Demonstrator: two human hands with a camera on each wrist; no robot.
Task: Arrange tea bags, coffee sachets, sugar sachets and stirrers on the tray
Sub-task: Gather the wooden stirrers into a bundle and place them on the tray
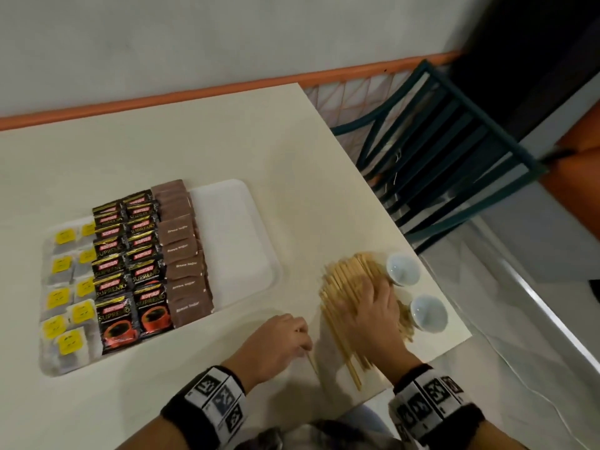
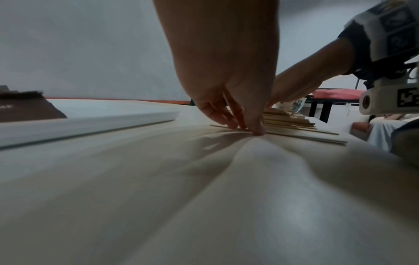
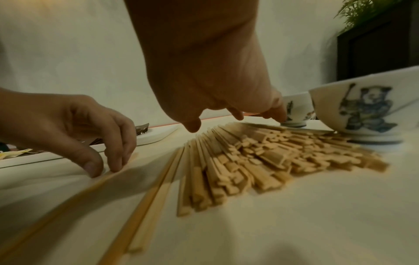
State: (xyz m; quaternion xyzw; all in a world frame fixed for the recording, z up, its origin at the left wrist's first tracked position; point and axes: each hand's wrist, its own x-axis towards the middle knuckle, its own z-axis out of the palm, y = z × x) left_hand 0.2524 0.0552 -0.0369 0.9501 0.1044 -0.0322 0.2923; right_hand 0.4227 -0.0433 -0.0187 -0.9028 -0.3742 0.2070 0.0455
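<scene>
The stirrers lay in a loose fan on the table, just to the right of the tray and touching the feet of two small painted cups near the table's edge. On the tray the tea bags, coffee sachets and sugar sachets were lined up in columns, and its right-hand strip was bare — by the look of it the place meant for the sticks. The right hand rested flat on top of the pile, fingers spread and nearly straight, pressing down and gripping nothing. The left hand worked at the pile's left edge, thumb and fingertips curled down onto a single stick that lay a little apart from the rest; it seemed pinched or pinned against the table, not yet lifted. These sticks looked thin, flat, light and stiff, likely wooden, so they would probably slide over each other and scatter at a careless push, and one lying flat on a smooth top gives fingers little to get under. The better hold would likely be to square a bundle between both palms, then take it round the middle — gripped near one end, it would fan out and shed pieces. The cups sat close enough that a sweep to the right could knock them.
</scene>
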